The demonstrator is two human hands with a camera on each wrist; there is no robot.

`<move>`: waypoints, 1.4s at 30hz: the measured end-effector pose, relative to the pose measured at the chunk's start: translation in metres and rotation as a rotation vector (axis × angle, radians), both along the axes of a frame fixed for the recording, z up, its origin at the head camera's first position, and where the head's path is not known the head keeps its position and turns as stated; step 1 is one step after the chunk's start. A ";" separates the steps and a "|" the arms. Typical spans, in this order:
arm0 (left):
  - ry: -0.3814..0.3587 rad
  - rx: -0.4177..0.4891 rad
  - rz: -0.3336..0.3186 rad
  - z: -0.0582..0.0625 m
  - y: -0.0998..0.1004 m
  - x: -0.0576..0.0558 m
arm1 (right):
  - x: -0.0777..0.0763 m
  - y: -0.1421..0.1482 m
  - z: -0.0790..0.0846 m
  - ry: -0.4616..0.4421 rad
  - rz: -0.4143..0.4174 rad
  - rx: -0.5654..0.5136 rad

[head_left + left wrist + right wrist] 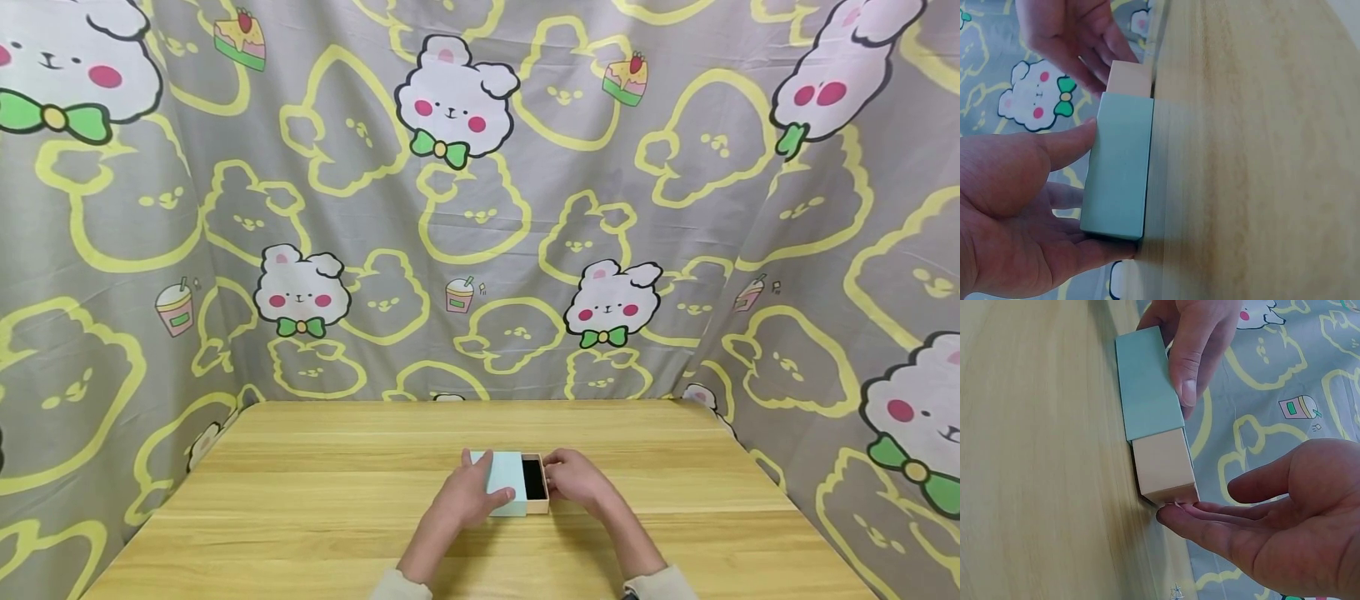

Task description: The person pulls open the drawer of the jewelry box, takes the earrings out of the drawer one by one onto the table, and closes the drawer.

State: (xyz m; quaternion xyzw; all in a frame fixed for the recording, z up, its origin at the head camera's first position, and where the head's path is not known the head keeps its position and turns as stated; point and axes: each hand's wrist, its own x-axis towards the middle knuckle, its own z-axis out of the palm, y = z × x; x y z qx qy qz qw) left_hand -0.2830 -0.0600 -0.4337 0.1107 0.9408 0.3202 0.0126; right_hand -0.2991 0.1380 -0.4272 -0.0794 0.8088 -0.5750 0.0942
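A light-blue slide-out box (507,479) lies on the table, its pale peach drawer (536,506) partly out of the right end. The drawer shows a black inside (533,479). My left hand (467,493) grips the blue sleeve (1119,165); in the left wrist view the thumb is at its top edge and a finger curls round its near end. My right hand (576,479) is at the drawer's outer end. In the right wrist view its fairly straight fingertips touch that end beside a small pinkish tab (1178,504), with the thumb held apart from the drawer.
The box sits on a wood-grain table (337,467). Behind it and along both sides hangs a grey curtain (480,208) printed with white cartoon rabbits and yellow outlines.
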 end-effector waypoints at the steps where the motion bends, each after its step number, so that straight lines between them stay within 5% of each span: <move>1: 0.001 0.000 0.000 0.000 0.000 0.000 | 0.000 0.000 0.000 0.001 -0.001 0.009; 42: 0.000 -0.008 0.012 0.002 0.001 0.001 | 0.006 -0.012 -0.002 0.101 0.110 0.140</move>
